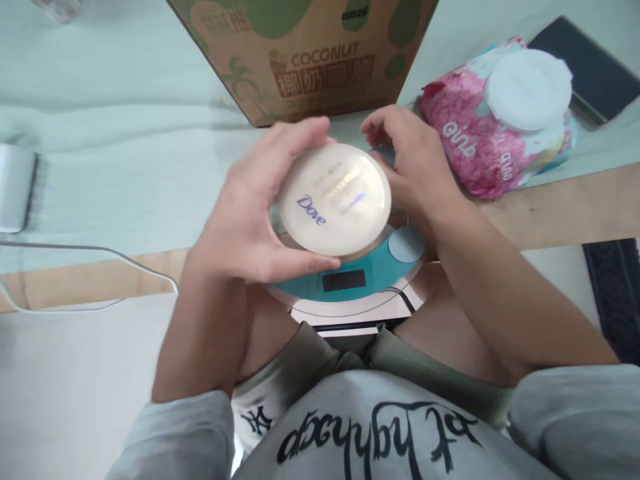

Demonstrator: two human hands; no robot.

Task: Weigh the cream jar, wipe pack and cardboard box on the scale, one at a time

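Observation:
My left hand is closed around the side of a round cream-coloured Dove tub, thumb at its near edge and fingers at the far side. The lid faces up towards me, with glare on it. My right hand is just right of the tub, its fingers curled but apart from the thumb; part of the fingers is hidden, and I see nothing held in them. Below the tub is a teal kitchen scale with a dark display and a round pale button area. The tub hides much of the scale.
A cardboard coconut box stands straight ahead on the pale green sheet. At right lie a pink wipes pack with a white lid and a dark flat object. A white device and cable are at left.

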